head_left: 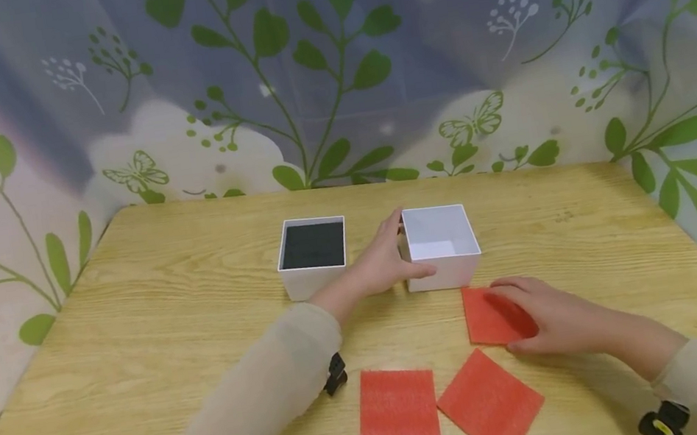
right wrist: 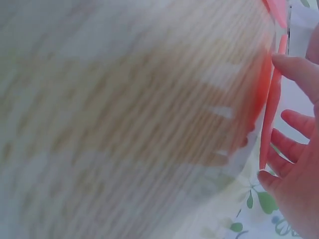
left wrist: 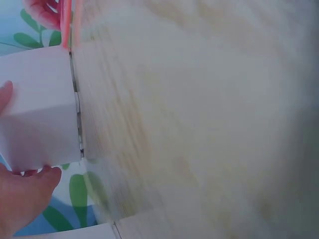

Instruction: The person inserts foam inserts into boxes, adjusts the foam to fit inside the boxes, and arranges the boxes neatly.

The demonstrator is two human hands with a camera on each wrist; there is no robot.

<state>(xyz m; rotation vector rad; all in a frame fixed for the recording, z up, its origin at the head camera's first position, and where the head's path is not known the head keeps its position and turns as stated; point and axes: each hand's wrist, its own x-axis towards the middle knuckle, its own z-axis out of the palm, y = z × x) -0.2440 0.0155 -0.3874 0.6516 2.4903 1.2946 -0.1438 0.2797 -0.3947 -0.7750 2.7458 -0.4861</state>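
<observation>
My left hand holds the left side of an open-topped white box, the thumb on its near wall and the fingers round the left side. In the left wrist view the same box lies between the thumb and the fingers. A thin red square sheet is just in front of that box. My right hand grips this sheet by its right edge, which curves up a little. The right wrist view shows the sheet edge-on between thumb and fingers.
Left of the left hand stands a second white box with black inside. Nearer on the wooden table lie two more red squares, one straight and one turned cornerwise. A leaf-patterned curtain hangs behind the table.
</observation>
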